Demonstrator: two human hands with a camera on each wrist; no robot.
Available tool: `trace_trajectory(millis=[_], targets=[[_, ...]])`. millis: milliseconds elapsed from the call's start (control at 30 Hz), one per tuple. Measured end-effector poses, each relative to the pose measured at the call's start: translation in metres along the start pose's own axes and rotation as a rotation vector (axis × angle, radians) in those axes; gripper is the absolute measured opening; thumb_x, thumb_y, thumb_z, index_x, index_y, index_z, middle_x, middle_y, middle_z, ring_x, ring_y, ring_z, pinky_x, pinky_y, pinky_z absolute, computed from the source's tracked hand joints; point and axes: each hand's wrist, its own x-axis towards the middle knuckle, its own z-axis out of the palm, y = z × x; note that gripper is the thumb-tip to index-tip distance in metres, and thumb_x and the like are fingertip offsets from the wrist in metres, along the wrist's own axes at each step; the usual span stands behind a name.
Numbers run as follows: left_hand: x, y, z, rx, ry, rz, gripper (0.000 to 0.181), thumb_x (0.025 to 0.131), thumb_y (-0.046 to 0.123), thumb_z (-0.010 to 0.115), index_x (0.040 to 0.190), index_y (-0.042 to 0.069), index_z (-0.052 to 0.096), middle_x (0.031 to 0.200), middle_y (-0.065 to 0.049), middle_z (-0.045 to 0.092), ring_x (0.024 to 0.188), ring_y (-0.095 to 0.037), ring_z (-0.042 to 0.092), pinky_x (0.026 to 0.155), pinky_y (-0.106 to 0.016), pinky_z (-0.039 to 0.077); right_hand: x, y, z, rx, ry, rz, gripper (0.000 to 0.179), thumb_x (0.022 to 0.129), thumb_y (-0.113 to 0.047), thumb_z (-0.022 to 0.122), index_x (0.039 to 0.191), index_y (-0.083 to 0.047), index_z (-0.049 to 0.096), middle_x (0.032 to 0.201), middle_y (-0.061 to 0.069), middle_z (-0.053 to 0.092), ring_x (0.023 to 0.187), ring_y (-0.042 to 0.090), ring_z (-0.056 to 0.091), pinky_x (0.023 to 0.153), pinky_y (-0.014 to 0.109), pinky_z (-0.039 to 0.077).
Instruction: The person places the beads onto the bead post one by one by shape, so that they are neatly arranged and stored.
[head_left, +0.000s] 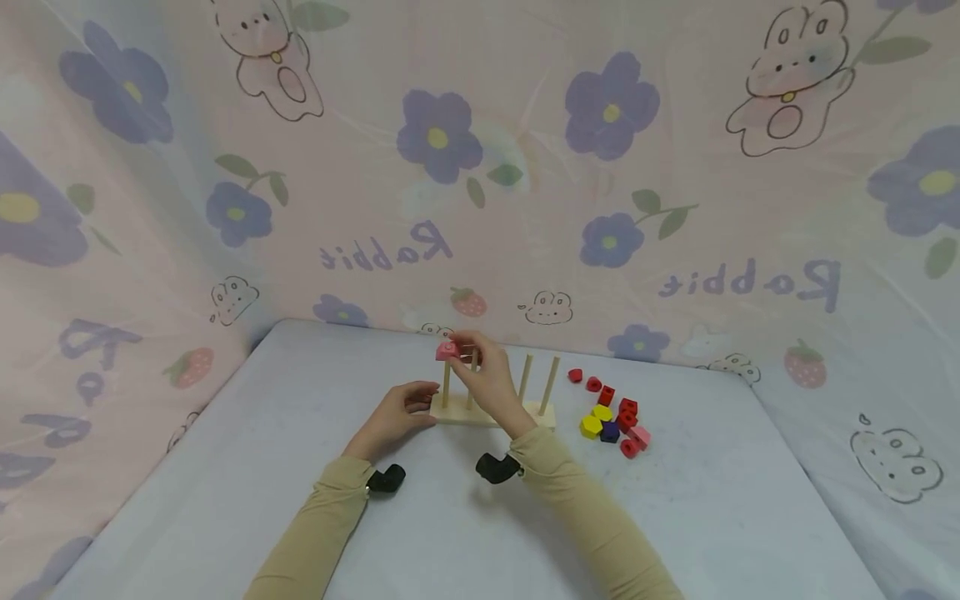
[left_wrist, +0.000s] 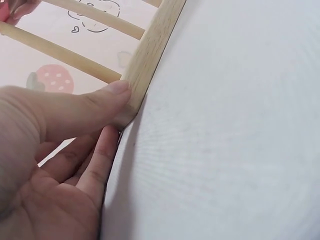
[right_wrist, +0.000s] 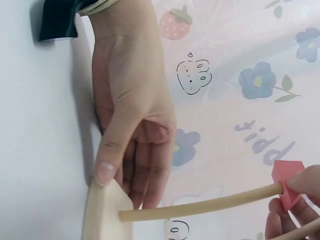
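A wooden peg stand (head_left: 465,414) with several upright pegs stands on the table. My left hand (head_left: 396,415) grips the left end of its base; in the left wrist view the thumb (left_wrist: 117,89) presses one side, fingers behind. Over the leftmost peg, my right hand (head_left: 487,375) pinches a pink block (head_left: 446,351) between thumb and fingers. In the right wrist view the tip of the peg (right_wrist: 200,207) meets the hole in the pink block (right_wrist: 286,172). The right forearm and hand hide part of the stand.
Right of the stand lies a loose group of blocks: several red blocks (head_left: 627,407), yellow blocks (head_left: 591,427), a dark blue block (head_left: 610,432) and another pink block (head_left: 640,437). A patterned curtain (head_left: 517,208) hangs behind the white table (head_left: 435,533).
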Motion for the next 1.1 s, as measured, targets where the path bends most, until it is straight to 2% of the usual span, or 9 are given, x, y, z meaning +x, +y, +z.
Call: trace_trajectory(millis=[67,167,333,500,567,833,1100], targets=[[0.001,-0.005,0.0,0.008,0.01,-0.002,0.056,0.082,-0.006,0.071,0.133,-0.008,0.047,0.131,-0.027,0.05,0.114,-0.037,0.056,0.094,-0.036,0.048,-0.003,0.003,0.002,-0.011,0.008,0.008,0.035,0.085,-0.001,0.071,0.118,-0.002,0.06,0.103,0.009,0.067,0.086,0.02,0.062,0.067,0.044,0.048],[0.002,-0.008,0.0,0.004,0.015,-0.019,0.055,0.082,-0.005,0.071,0.132,-0.008,0.049,0.13,-0.025,0.052,0.114,-0.036,0.056,0.093,-0.034,0.048,-0.009,0.008,0.006,0.022,0.009,0.032,0.04,0.084,0.001,0.071,0.121,0.001,0.054,0.104,0.015,0.065,0.092,0.028,0.062,0.075,0.047,0.05],[0.001,-0.007,0.001,0.011,0.021,-0.045,0.055,0.082,-0.004,0.072,0.132,-0.007,0.049,0.13,-0.023,0.053,0.115,-0.034,0.056,0.094,-0.034,0.048,-0.018,0.015,0.012,0.111,0.021,0.142,0.038,0.083,0.006,0.069,0.117,0.01,0.052,0.103,0.026,0.061,0.098,0.041,0.06,0.085,0.056,0.047],[0.001,-0.007,0.001,0.011,0.02,-0.041,0.055,0.082,-0.003,0.071,0.132,-0.007,0.049,0.131,-0.024,0.052,0.115,-0.035,0.056,0.094,-0.035,0.047,-0.027,0.023,0.018,0.101,0.038,0.284,0.028,0.083,0.0,0.072,0.109,0.002,0.062,0.102,0.015,0.065,0.097,0.029,0.061,0.086,0.046,0.049],[0.001,-0.008,0.001,0.001,0.017,-0.034,0.055,0.082,-0.004,0.071,0.132,-0.008,0.048,0.131,-0.025,0.052,0.115,-0.036,0.055,0.094,-0.035,0.047,-0.03,0.025,0.02,0.083,0.04,0.308,0.025,0.083,-0.001,0.072,0.107,-0.001,0.064,0.101,0.011,0.066,0.096,0.027,0.061,0.086,0.044,0.048],[0.0,-0.01,0.001,-0.046,0.006,-0.036,0.055,0.082,-0.006,0.07,0.132,-0.007,0.048,0.131,-0.023,0.052,0.117,-0.034,0.054,0.095,-0.031,0.047,-0.043,0.036,0.028,0.038,0.013,0.405,0.023,0.08,0.002,0.072,0.102,0.0,0.067,0.098,0.011,0.068,0.093,0.024,0.063,0.077,0.032,0.05],[0.0,-0.006,0.0,-0.023,0.011,-0.048,0.056,0.082,-0.005,0.07,0.133,-0.007,0.047,0.133,-0.023,0.051,0.115,-0.034,0.055,0.094,-0.033,0.047,-0.048,0.045,0.032,-0.026,0.017,0.401,0.023,0.079,0.007,0.069,0.101,0.002,0.067,0.096,0.012,0.068,0.09,0.024,0.063,0.077,0.032,0.051]])
